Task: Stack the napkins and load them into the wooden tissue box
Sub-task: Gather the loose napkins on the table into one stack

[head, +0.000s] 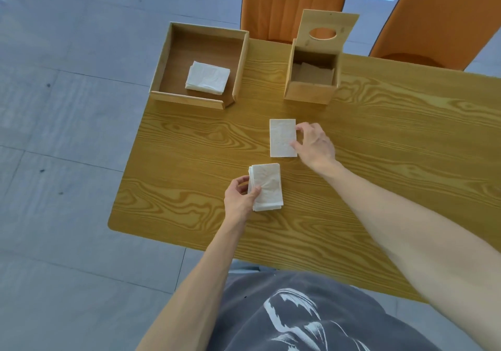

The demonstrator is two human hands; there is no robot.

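Two bare hands worked at separate white paper napkins on the yellow wood-grain table [379,134]. The left hand [238,196] closed thumb and fingers on the left edge of a small stack of folded white napkins [267,186], which lay flat on the table near the front edge; whether the stack was lifted at all could not be told. The right hand [314,142] pinched the right edge of a single flat white rectangular napkin [282,138], thumb and forefinger touching it, the other fingers loosely curled. This single napkin lay just beyond the stack and apart from it.

Farther back, the small light wooden tissue box [311,85] stood with its hinged lid [325,33] raised upright, the oval dispensing hole facing the camera. Its inside appeared to hold only brownish shapes at the bottom, and no white napkin could be seen in it. To its left, an open shallow wooden tray [162,60] still held another pile of folded white napkins [207,78]. Two orange chair backs [284,3] stood behind the table.

By judgement, the task was in its stacking stage: one stack had been started, one napkin was about to join it, the tray pile remained to be gathered, and loading had not begun.

No brand, label or legible writing appeared on any object; the grey shirt [298,321] bore only a white graphic
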